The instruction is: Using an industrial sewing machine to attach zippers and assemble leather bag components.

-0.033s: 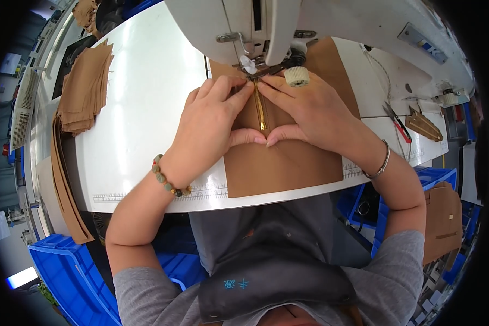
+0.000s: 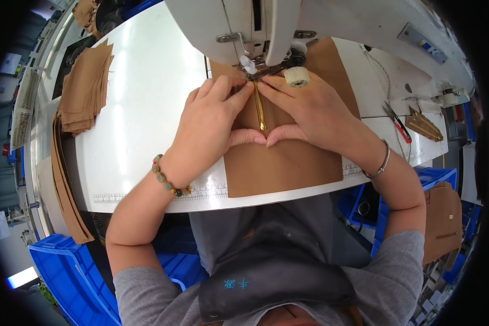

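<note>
A brown fabric panel (image 2: 288, 168) lies under the sewing machine head (image 2: 239, 32), with a gold-toothed zipper (image 2: 261, 108) running down its middle. The zipper's pull sits at the near end, and its far end goes in beneath the presser foot (image 2: 255, 75). My left hand (image 2: 214, 114) rests on the panel left of the zipper, fingers stretched toward the foot. On the other side, my right hand (image 2: 315, 111) lies with its fingers extended flat, fingertips close to the foot. Both thumbs meet at the tips just below the zipper pull. The needle point is hidden.
Stacked brown fabric pieces (image 2: 87, 89) lie at the table's left, with long brown strips (image 2: 65, 185) hanging over its edge. Red-handled snips (image 2: 398, 124) and a small brown piece with a zipper (image 2: 424, 126) are at right. Blue bins (image 2: 73, 277) stand below.
</note>
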{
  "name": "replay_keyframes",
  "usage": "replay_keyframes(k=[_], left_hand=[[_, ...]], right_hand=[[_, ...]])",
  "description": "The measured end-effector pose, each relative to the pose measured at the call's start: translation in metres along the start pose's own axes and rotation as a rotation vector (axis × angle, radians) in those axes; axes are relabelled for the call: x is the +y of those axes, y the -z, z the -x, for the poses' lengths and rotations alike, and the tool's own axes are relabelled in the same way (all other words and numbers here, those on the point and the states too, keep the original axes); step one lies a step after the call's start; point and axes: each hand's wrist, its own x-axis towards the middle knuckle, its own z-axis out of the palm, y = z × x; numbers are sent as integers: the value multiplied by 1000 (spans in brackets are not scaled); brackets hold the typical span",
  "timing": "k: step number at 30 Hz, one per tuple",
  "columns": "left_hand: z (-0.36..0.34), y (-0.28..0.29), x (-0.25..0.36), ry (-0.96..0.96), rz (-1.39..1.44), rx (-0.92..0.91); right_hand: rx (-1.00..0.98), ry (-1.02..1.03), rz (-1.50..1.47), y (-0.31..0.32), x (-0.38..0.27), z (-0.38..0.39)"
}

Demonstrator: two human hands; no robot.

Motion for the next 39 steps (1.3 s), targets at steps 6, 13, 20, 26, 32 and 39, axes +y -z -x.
replay_keyframes(k=[6,13,20,26,32,39], left_hand=[[3,-1,2,19,22,-16],[32,-2,19,137,104,71],[38,-5,25,40,89,54],[33,-2,25,-6,18,-5],[29,3,22,-42,24,-31],[18,3,15,-63,-10,-5]], right_hand=[[29,5,13,0,-2,0],[4,29,-142,5,-18,14],[50,49,-163,2,-17,13],[40,-2,-212,4,-22,17],[-75,-62,-224,7,-25,17],[-96,-81,-245,8,-16,9]])
